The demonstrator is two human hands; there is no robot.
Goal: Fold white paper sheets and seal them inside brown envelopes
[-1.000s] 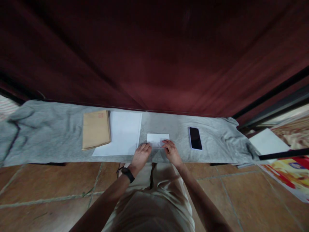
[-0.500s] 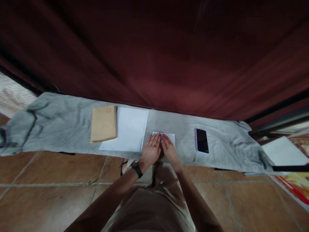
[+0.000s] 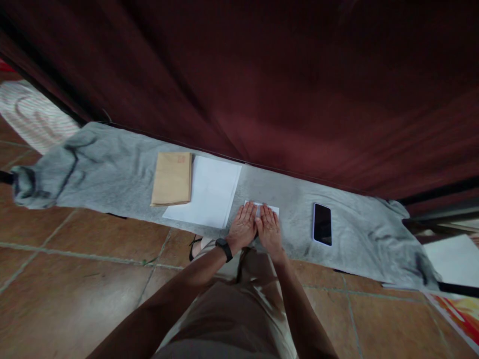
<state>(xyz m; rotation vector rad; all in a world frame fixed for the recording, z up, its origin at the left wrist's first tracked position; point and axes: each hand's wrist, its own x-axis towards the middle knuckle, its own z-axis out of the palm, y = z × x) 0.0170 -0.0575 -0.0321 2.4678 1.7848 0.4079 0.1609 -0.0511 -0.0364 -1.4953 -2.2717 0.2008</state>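
A small folded piece of white paper (image 3: 276,210) lies on the grey cloth (image 3: 292,192), mostly covered by my hands. Flat on its left part rests my left hand (image 3: 243,225), fingers stretched out, with a dark watch on the wrist. My right hand (image 3: 268,229) presses flat on the right part, its fingers extended and close beside the left hand. Just left of my hands are white sheets of paper (image 3: 215,192). A stack of brown envelopes (image 3: 172,178) overlaps the sheets' left side.
A phone (image 3: 322,224) with a dark screen and lilac edge lies right of my hands. Behind the narrow cloth-covered surface hangs a dark red curtain (image 3: 239,94). Striped fabric (image 3: 41,117) is at far left, a white sheet (image 3: 454,262) at far right. Tiled floor (image 3: 101,284) lies below.
My right hand has turned and spread flat over the right part of the small paper; its fingers earlier slanted toward the left hand. The view has tilted and shifted slightly.
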